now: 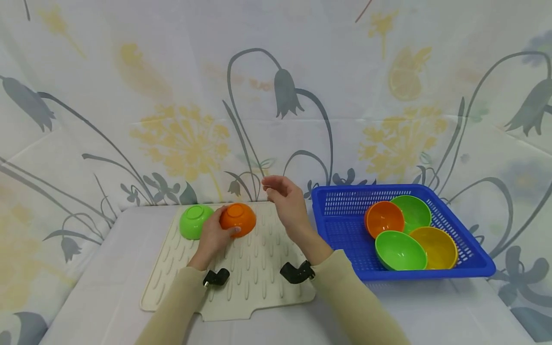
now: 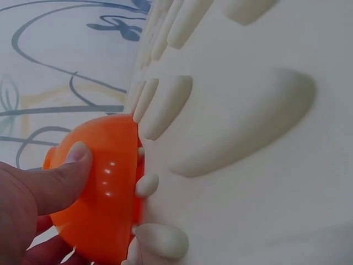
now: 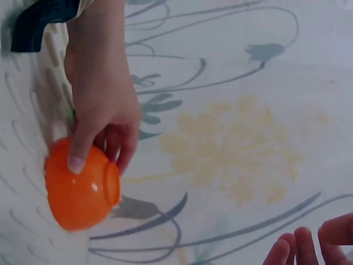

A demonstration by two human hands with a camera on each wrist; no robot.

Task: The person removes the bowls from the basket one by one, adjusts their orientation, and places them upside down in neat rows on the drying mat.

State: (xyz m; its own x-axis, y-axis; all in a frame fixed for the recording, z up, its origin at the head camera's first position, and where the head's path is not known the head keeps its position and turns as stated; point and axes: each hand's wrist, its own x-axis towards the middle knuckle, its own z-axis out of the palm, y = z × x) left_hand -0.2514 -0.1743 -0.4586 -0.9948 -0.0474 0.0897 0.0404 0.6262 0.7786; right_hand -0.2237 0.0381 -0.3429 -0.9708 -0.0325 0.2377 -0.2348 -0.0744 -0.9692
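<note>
My left hand [image 1: 213,238] grips an orange bowl [image 1: 241,218] by its side, thumb on the near face. Turned upside down, the bowl has its rim against a cream ridged drying mat [image 1: 263,273]; the left wrist view shows the rim at the mat's ridges. Left of that hand, an upside-down green bowl [image 1: 192,221] sits on the mat, partly covered by the hand. My right hand [image 1: 290,203] is held above the mat's right side, fingers loosely bent, with nothing visible in it. Only its fingertips [image 3: 303,245] show in the right wrist view.
To the right stands a blue plastic basket [image 1: 319,191]. In its right half are an orange bowl [image 1: 385,219], a green bowl [image 1: 414,211], a nearer green bowl [image 1: 400,251] and a yellow bowl [image 1: 437,247]. A flower-patterned cloth [image 1: 172,96] hangs behind.
</note>
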